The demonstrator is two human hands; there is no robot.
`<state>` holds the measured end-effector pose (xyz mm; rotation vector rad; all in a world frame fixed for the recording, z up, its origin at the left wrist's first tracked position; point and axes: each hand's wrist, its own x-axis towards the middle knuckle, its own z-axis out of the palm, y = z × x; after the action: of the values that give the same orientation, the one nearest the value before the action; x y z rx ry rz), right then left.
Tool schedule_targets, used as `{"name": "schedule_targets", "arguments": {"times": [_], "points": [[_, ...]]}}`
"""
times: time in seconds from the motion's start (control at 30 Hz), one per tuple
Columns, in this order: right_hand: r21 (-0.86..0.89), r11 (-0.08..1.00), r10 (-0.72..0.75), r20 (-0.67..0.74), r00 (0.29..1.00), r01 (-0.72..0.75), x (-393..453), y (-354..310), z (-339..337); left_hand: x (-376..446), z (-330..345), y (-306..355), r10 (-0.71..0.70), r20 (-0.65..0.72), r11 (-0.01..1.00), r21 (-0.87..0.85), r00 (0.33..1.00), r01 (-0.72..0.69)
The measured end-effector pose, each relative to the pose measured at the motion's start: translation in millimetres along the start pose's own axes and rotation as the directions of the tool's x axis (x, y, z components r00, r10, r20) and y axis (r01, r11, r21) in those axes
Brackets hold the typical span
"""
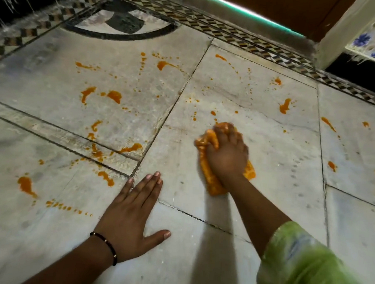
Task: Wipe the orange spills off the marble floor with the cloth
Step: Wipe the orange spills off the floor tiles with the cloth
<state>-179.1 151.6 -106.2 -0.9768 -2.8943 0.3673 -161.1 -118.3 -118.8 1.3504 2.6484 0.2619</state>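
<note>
Marble floor (268, 149) w/ orange spills (114, 95) (mostly left), cloth (210, 181) and flat left hand (132, 214).

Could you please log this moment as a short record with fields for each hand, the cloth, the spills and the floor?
right hand: pressing the bunched cloth onto the floor
left hand: flat on the floor, fingers spread, holding nothing
cloth: orange, crumpled under the right hand
orange spills: many splashes and drops, mostly left of and beyond the cloth
marble floor: grey slabs, largely clean around the cloth
</note>
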Motion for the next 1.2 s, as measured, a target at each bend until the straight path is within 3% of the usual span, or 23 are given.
{"name": "schedule_targets", "arguments": {"times": [0.1, 0.2, 0.27, 0.33, 0.4, 0.47, 0.57, 0.63, 0.73, 0.8, 0.87, 0.97, 1.03, 1.1, 1.2], "points": [[0.014, 0.935, -0.355, 0.067, 0.932, 0.355, -42, -17, 3, -1, -1, -1, 0.011, -0.001, 1.0, 0.008, 1.0, -0.011], [0.093, 0.848, -0.528, 0.06, 0.847, 0.522, -91, 34, -13, -1, -1, -1, 0.006, -0.003, 1.0, -0.004, 1.0, -0.006], [0.08, 0.892, -0.444, -0.026, 0.896, 0.445, -97, 86, -24, -1, -1, 0, 0.001, -0.002, 1.0, 0.003, 1.0, -0.001], [0.069, 0.969, -0.231, -0.089, 0.969, 0.237, -79, 120, -35, -1, 0, 1, -0.009, 0.007, 1.0, 0.003, 1.0, 0.009], [0.046, 0.995, -0.078, -0.141, 0.987, 0.086, -43, 122, -33, -1, 1, 2, -0.014, 0.016, 1.0, 0.002, 1.0, 0.014], [0.027, 0.999, -0.029, -0.181, 0.983, 0.034, -1, 99, -25, -1, 1, 2, -0.022, 0.02, 1.0, 0.005, 1.0, 0.022], [0.0, 0.998, -0.06, -0.132, 0.989, 0.061, 40, 51, -11, 0, 0, 1, -0.012, 0.035, 1.0, 0.029, 0.999, 0.011], [0.017, 0.974, -0.226, -0.078, 0.971, 0.228, 35, 21, -1, 0, 0, -1, -0.005, 0.037, 0.999, 0.032, 0.999, 0.003], [0.08, 0.839, -0.541, 0.001, 0.841, 0.539, -17, 15, 2, 0, 0, 0, 0.0, 0.046, 0.999, 0.032, 0.999, -0.002], [0.11, 0.773, -0.632, 0.04, 0.774, 0.625, -54, 45, -4, 0, 1, 0, -0.002, 0.049, 1.0, 0.029, 0.999, 0.001], [0.102, 0.801, -0.592, -0.001, 0.806, 0.589, -64, 82, -14, 0, 2, -1, -0.012, 0.05, 0.999, 0.039, 0.999, 0.01], [0.075, 0.948, -0.303, -0.079, 0.95, 0.309, -27, 97, -18, 1, 1, 1, -0.026, 0.052, 0.999, 0.038, 0.998, 0.024], [0.056, 0.983, -0.168, -0.113, 0.979, 0.175, 12, 70, -12, 1, 1, 2, -0.026, 0.054, 0.999, 0.039, 0.998, 0.024], [0.034, 0.986, -0.157, -0.099, 0.983, 0.161, 39, 31, -1, 1, 1, 1, -0.02, 0.064, 0.999, 0.048, 0.998, 0.017], [0.026, 0.937, -0.348, -0.024, 0.937, 0.349, 27, -27, 18, 1, 1, 1, -0.021, 0.063, 0.998, 0.065, 0.998, 0.017]]}}
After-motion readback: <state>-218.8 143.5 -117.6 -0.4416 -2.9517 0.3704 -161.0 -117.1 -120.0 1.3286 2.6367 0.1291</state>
